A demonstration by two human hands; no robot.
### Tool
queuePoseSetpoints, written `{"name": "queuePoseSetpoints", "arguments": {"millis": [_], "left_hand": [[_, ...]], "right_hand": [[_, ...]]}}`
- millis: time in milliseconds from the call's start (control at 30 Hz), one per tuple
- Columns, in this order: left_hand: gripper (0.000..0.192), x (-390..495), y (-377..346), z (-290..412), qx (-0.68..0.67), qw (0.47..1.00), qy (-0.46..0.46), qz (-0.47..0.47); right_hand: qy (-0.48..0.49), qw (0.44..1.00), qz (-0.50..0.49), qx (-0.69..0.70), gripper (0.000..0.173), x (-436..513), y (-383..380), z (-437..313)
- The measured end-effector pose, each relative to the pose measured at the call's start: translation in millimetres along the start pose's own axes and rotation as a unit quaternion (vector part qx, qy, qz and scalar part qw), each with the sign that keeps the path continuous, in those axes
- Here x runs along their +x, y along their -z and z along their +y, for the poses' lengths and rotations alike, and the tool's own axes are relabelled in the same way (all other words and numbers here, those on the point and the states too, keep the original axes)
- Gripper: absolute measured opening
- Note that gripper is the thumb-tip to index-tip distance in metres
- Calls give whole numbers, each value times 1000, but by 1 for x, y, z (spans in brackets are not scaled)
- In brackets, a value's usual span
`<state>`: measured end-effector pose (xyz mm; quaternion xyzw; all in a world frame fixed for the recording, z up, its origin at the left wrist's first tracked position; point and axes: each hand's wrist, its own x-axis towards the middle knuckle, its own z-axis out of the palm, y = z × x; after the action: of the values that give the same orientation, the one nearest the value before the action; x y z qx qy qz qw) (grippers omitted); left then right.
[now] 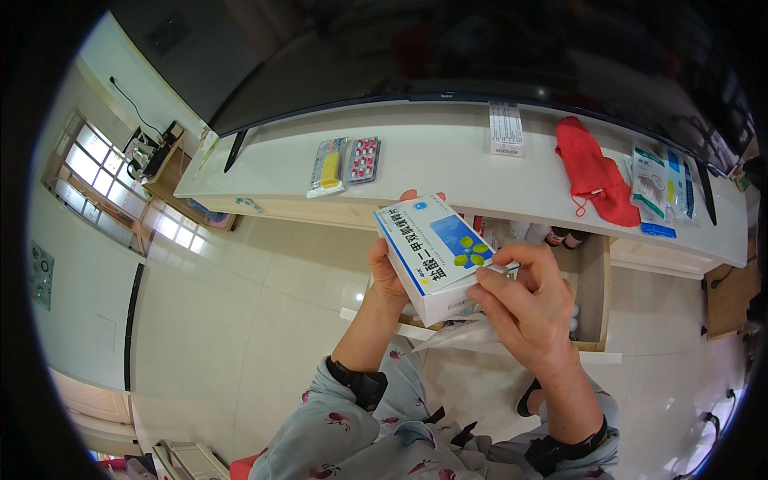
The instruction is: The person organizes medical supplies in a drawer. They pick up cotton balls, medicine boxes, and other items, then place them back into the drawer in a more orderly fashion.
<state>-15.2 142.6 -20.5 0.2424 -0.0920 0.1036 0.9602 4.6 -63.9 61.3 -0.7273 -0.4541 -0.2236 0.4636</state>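
A white and blue medicine carton [435, 255] with printed writing is held up, tilted, above an open wooden drawer [593, 288]. My left hand [389, 270] grips it from its left side and underneath, with fingertips showing over the far edge. The thumb and fingers of my right hand [528, 300] pinch the carton's near right corner, by the end flap. Just below the carton is a crumpled white sheet or bag [465, 333], partly hidden by my right hand. Brown bottles [558, 235] with white caps lie at the back of the drawer.
On the white cabinet top [432, 150] are a blister pack of red and white capsules [363, 159], a packet with yellow contents [329, 168], a white carton [506, 129], a red knitted item [591, 168] and plastic packs [651, 183]. A large television [444, 54] stands behind them.
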Motion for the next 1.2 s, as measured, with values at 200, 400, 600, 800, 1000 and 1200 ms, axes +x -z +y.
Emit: {"name": "queuePoseSetpoints", "arguments": {"millis": [200,400,600,800,1000,1200], "left_hand": [[88,2,1,-3,5,1000,7,-16],[89,-6,-2,-11,38,999,4,22],[88,5,14,-2,144,986,-50,-68],[94,4,14,-8,148,987,-57,-39],[108,9,12,0,193,980,-4,39],[110,16,14,-14,386,912,-131,48]], "right_hand": [[-161,983,-2,88,31,1,3,0],[-257,940,-62,217,43,0,1,5],[-391,864,-115,294,60,-6,-9,13],[-508,712,-121,469,50,-8,-10,23],[-540,626,22,562,48,-9,-14,20],[-531,685,128,482,49,-13,-29,37]]}}
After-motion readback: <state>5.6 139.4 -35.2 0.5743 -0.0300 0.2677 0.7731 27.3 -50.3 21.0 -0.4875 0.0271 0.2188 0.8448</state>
